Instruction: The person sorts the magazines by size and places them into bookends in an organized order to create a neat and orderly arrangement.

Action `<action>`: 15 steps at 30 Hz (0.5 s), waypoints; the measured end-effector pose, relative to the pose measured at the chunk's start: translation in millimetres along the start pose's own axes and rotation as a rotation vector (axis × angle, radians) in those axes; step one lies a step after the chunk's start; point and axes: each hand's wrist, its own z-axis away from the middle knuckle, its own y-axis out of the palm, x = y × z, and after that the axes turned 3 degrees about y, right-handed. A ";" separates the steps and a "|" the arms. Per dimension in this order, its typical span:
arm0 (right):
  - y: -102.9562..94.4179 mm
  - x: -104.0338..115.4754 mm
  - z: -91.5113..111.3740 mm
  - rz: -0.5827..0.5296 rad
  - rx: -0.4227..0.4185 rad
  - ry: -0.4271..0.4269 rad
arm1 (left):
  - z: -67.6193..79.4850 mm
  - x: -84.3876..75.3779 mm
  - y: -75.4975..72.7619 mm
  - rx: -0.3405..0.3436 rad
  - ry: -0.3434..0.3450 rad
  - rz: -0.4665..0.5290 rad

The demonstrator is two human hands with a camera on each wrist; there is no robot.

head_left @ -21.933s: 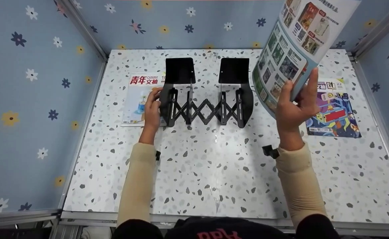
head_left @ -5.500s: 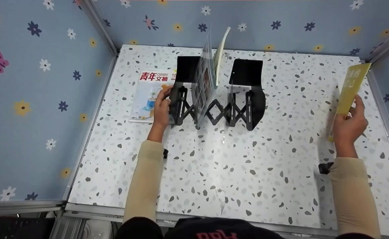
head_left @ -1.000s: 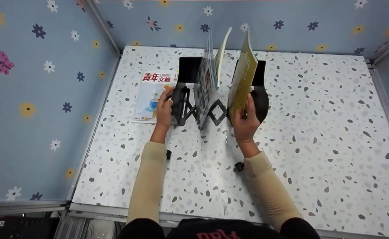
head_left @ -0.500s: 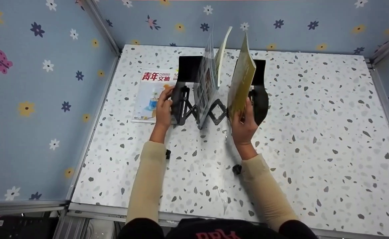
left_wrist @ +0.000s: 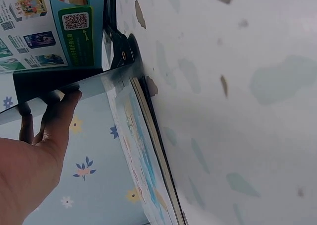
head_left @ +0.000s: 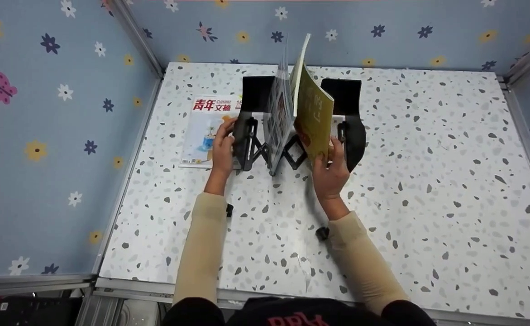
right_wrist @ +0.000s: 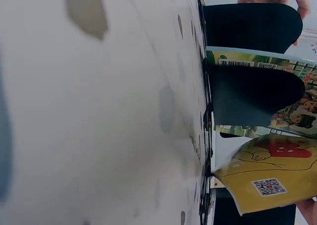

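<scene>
A black expandable book rack point(head_left: 354, 145) with criss-cross bars stands on the speckled table. My left hand point(head_left: 223, 151) holds the rack's left end panel, fingers bent over its edge in the left wrist view. My right hand point(head_left: 330, 174) grips the near lower edge of a yellow book point(head_left: 317, 117), upright but tilted and slightly bowed, over the right half of the rack. Left of it stand a picture-covered magazine point(head_left: 277, 117) and a pale-edged book point(head_left: 299, 77). The right wrist view shows the yellow book's lower corner point(right_wrist: 267, 185) at the rack bars.
A magazine point(head_left: 201, 131) with red lettering lies flat beside the rack's left end, partly hidden by the left hand and the rack. Flower-patterned panels point(head_left: 337, 36) border the table on the back, left and right. A metal rail point(head_left: 156, 290) runs along the front edge.
My right hand has brought the yellow book from the right side of the table to the rack. In the last half second its top has swung left toward the pale-edged book. The left hand stays.
</scene>
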 end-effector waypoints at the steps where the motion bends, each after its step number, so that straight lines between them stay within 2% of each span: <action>1: -0.4 -0.2 0.7 -0.006 0.006 0.007 | 0.0 0.0 0.3 -0.001 0.000 0.002; 9: -3.6 1.4 5.6 -0.055 0.016 0.072 | 0.0 0.5 1.4 -0.003 0.023 0.003; 15: -0.7 3.9 10.3 -0.121 -0.029 0.110 | 0.4 0.0 0.5 0.009 0.021 -0.007</action>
